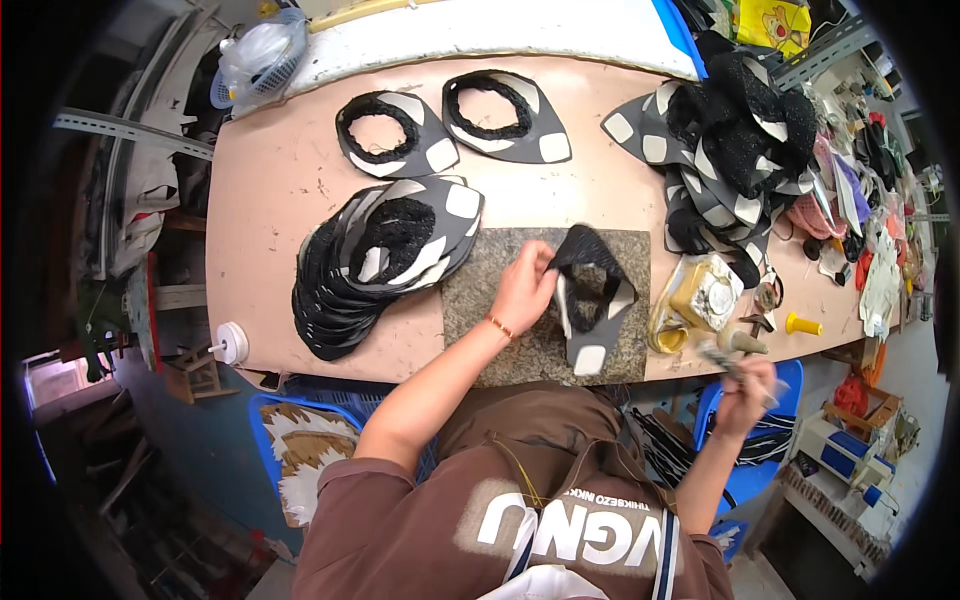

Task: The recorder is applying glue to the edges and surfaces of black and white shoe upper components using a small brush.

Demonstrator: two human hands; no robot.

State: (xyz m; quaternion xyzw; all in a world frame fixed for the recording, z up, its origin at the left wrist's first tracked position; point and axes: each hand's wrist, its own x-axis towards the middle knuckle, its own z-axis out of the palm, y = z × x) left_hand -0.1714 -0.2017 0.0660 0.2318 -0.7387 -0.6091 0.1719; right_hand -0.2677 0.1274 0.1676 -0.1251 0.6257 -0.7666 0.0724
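At frame centre, you are apparently steadying a grey-and-black shoe upper (603,326), your left hand (530,280) pinching its edge, your right hand (746,396) grasping a blurred implement (722,358), the next move seemingly calling for firm support, over a mottled slab (472,285) on a pink table (545,195), a blue chair (262,428) standing lower left.

Pinkish tabletop (255,200) with 2 separate shoe uppers (545,135), 1 overlapping stack (325,290), 1 mottled slab (475,335).
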